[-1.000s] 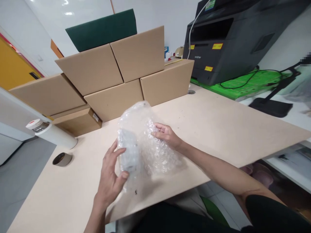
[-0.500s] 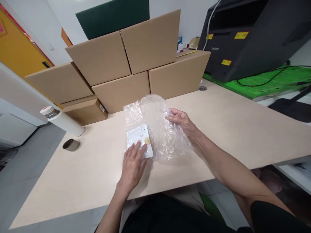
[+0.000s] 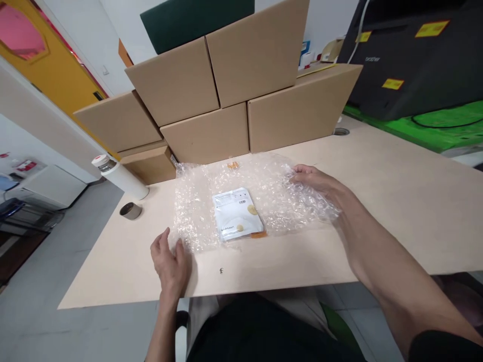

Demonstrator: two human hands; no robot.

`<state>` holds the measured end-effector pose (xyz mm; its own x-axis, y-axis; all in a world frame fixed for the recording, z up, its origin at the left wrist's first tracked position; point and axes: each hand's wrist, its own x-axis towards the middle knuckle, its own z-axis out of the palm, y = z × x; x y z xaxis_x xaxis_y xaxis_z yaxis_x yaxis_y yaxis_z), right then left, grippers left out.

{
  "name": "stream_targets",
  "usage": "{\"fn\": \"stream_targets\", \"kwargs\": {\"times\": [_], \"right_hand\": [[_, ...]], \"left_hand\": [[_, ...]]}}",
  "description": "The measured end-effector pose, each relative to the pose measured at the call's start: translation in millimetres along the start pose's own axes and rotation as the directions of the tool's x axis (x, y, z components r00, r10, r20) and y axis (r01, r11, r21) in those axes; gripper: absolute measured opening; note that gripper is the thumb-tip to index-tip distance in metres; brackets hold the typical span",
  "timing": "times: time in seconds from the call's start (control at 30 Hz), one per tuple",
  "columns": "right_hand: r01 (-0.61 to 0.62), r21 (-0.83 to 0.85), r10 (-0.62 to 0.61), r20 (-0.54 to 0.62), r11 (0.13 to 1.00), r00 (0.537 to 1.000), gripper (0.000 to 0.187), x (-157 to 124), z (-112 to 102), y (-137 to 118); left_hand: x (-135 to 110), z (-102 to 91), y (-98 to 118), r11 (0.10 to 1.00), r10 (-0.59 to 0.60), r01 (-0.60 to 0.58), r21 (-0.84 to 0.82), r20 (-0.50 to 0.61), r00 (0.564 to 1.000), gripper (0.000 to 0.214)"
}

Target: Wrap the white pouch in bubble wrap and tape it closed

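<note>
A sheet of clear bubble wrap (image 3: 196, 211) lies spread on the table. On its middle rests a flat white packet (image 3: 237, 213) with printing and pale yellow round marks; a bit of orange tape (image 3: 259, 235) shows by its lower right corner. My right hand (image 3: 315, 179) pinches the wrap's right part, which is crumpled and slightly raised. At the lower left corner of the wrap is my left hand (image 3: 170, 264), fingers apart and curved, holding nothing; whether it touches the edge I cannot tell.
Brown cardboard boxes (image 3: 204, 136) are stacked along the back, with a dark green box (image 3: 199, 22) on top. A white bottle (image 3: 126, 178) and a small brown cup (image 3: 130, 211) stand at the left. A black printer (image 3: 407, 65) sits at the right on a green surface (image 3: 433, 128).
My right hand has drawn the bubble wrap open to the right, so it lies wider and flatter. My left hand has left the packet and moved left to the wrap's corner.
</note>
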<state>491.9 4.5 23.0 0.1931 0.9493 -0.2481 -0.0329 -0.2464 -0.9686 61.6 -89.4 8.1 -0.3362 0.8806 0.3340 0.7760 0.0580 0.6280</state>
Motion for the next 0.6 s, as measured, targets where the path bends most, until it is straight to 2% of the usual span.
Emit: {"fn": "stream_targets", "kwargs": {"times": [0.07, 0.13, 0.2, 0.27, 0.37, 0.43, 0.5, 0.6], "right_hand": [[-0.063, 0.100, 0.059, 0.037, 0.993, 0.998, 0.025, -0.4, 1.1, 0.7], [-0.100, 0.196, 0.089, 0.061, 0.976, 0.994, 0.025, -4.1, 3.8, -1.1], [-0.096, 0.250, 0.080, 0.073, 0.964, 0.994, 0.024, -8.5, 6.8, -3.6], [-0.079, 0.273, 0.059, 0.080, 0.959, 0.995, 0.024, -11.4, 9.1, -5.4], [-0.065, 0.279, 0.049, 0.063, 0.958, 0.997, 0.027, -12.4, 10.2, -6.2], [-0.061, 0.246, 0.046, 0.064, 0.967, 0.997, 0.032, -11.4, 9.2, -5.3], [-0.057, 0.181, 0.046, 0.067, 0.982, 0.997, 0.039, -9.2, 6.7, -3.2], [-0.064, 0.059, 0.063, 0.011, 0.996, 0.998, 0.051, -3.5, 0.8, 1.9]], "left_hand": [[-4.7, 5.8, 14.1, 0.990, 0.134, -0.134, 0.046, -0.002, 0.991, 0.044], [-6.4, 15.8, 33.3, 0.970, 0.232, -0.240, 0.036, 0.155, 0.960, 0.037], [-4.7, 28.7, 52.2, 0.958, 0.256, -0.285, 0.034, 0.352, 0.901, 0.039], [-1.1, 41.8, 66.1, 0.961, 0.217, -0.270, 0.062, 0.436, 0.874, 0.039], [3.7, 54.3, 72.2, 0.977, 0.154, -0.202, 0.066, 0.434, 0.888, 0.032], [6.2, 53.8, 66.7, 0.990, 0.118, -0.141, 0.024, 0.412, 0.903, 0.030], [9.8, 46.2, 55.7, 0.996, 0.080, -0.087, 0.002, 0.382, 0.921, 0.032], [21.1, 27.8, 34.6, 0.998, 0.024, -0.040, 0.043, 0.326, 0.945, 0.034]]}}
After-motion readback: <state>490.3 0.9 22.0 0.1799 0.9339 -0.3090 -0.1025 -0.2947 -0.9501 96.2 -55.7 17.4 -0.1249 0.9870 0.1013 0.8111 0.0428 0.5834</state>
